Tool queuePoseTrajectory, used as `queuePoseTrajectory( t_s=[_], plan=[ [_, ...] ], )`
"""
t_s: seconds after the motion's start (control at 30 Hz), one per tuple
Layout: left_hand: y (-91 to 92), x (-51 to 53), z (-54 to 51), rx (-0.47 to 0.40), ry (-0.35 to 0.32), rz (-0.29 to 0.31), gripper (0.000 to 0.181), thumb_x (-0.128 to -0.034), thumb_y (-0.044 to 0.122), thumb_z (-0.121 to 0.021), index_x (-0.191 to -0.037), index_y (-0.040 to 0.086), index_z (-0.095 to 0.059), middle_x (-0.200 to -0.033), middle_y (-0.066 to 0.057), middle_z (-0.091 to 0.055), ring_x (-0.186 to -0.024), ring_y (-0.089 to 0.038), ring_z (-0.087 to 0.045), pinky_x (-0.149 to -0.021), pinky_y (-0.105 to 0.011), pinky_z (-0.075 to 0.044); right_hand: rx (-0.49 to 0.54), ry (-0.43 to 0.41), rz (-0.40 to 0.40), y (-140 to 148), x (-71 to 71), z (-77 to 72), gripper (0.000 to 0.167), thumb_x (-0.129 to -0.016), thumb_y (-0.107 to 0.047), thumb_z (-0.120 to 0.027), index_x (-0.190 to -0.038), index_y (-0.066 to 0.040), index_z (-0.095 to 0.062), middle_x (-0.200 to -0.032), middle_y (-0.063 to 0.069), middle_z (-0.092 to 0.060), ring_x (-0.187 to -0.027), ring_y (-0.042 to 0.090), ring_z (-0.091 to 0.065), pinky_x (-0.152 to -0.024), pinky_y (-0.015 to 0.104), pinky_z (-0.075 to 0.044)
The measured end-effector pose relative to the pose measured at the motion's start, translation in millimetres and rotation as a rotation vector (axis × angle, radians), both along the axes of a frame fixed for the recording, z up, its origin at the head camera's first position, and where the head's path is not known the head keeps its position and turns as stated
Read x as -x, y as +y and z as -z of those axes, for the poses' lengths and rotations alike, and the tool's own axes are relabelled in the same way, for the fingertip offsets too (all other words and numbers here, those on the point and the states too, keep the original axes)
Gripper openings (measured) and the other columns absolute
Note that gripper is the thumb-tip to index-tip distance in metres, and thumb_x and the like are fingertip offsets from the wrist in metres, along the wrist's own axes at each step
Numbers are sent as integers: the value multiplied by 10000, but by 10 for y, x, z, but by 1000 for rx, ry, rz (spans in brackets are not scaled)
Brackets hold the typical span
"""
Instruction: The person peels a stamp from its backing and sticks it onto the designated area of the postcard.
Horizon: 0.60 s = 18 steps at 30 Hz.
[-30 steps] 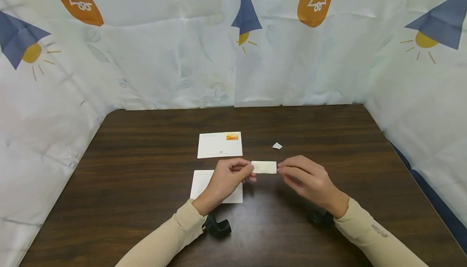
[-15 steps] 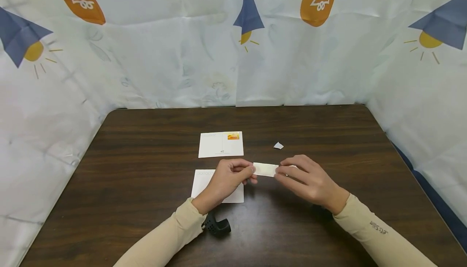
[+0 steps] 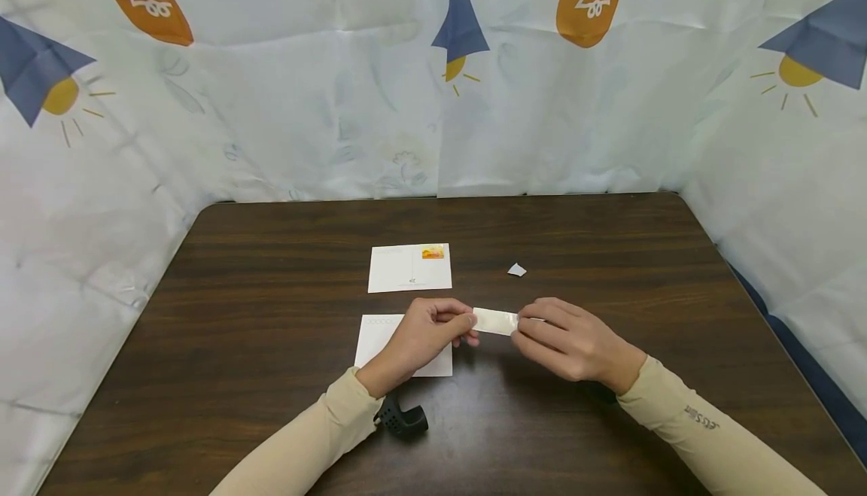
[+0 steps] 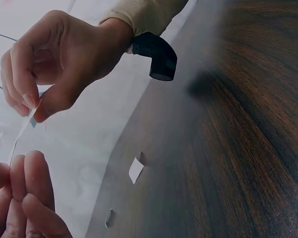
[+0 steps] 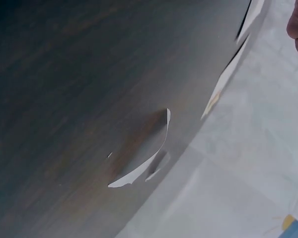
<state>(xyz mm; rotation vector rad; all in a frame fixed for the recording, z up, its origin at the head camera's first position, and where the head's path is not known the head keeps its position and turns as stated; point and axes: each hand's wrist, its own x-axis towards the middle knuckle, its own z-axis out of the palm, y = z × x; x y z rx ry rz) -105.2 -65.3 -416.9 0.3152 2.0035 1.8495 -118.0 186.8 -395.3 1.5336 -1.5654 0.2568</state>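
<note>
A small pale paper strip [image 3: 495, 321] is stretched between both hands, above the table. My left hand [image 3: 423, 334] pinches its left end between thumb and fingers. At its right end, the fingertips of my right hand [image 3: 579, 342] grip the paper. The left wrist view shows the strip [image 4: 23, 130] nearly edge-on, with the right hand [image 4: 74, 49] pinching it above and the left hand's fingers [image 4: 32, 183] below. A blank-looking white card [image 3: 436, 360] lies partly hidden beneath the left hand. Behind it lies another white card [image 3: 393, 270] with an orange stamp [image 3: 433, 252] at its top right.
A torn white paper scrap [image 3: 517, 270] lies behind the right hand; it looks curled in the right wrist view [image 5: 139, 171]. A black wrist camera [image 3: 403, 417] hangs under the left sleeve. White printed cloth [image 3: 379, 120] surrounds the dark wooden table [image 3: 271, 293].
My right hand has moved slightly left and down, with its fingers now over the strip's right end. The strip has tilted, its right end lower. The cards and scrap stay put.
</note>
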Motion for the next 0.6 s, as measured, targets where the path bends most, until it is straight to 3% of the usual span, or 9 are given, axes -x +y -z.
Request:
queuePoseTrajectory(
  t_s=[0.13, 0.37, 0.5, 0.6],
  plan=[
    [-2, 4, 5, 8, 4, 17, 228, -1015, 180, -653, -1092, -17, -739, -985, -297, -769, -774, -60, -747, -696, -239, -556, 3, 12, -17, -23, -6, -23, 227, -1000, 34, -589, -828, -13, -729, -817, 89, -742, -763, 237, -679, -663, 325, -603],
    [-53, 1, 1, 71, 52, -22, 201, -1025, 215, -646, -1062, 72, -782, -989, -194, -790, -843, -152, -781, -789, -267, -603, 1, 24, -27, -27, -9, -49, 234, -996, 45, -587, -821, -12, -730, -803, 88, -731, -766, 241, -685, -664, 325, -611],
    [-117, -8, -2, 185, 159, -49, 214, -1023, 212, -636, -1057, 75, -796, -968, -135, -808, -876, -220, -800, -799, -222, -587, -4, 13, -33, -24, -7, -54, 155, -977, 51, -611, -860, 9, -704, -810, 100, -718, -766, 255, -685, -668, 342, -613],
    [-179, -13, -7, 289, 270, -60, 200, -1014, 203, -639, -1045, 94, -804, -922, -51, -818, -851, -190, -795, -718, -185, -549, 7, 6, -37, -36, -10, -64, 145, -983, 43, -608, -865, 11, -685, -807, 104, -704, -755, 260, -681, -660, 351, -607]
  ],
)
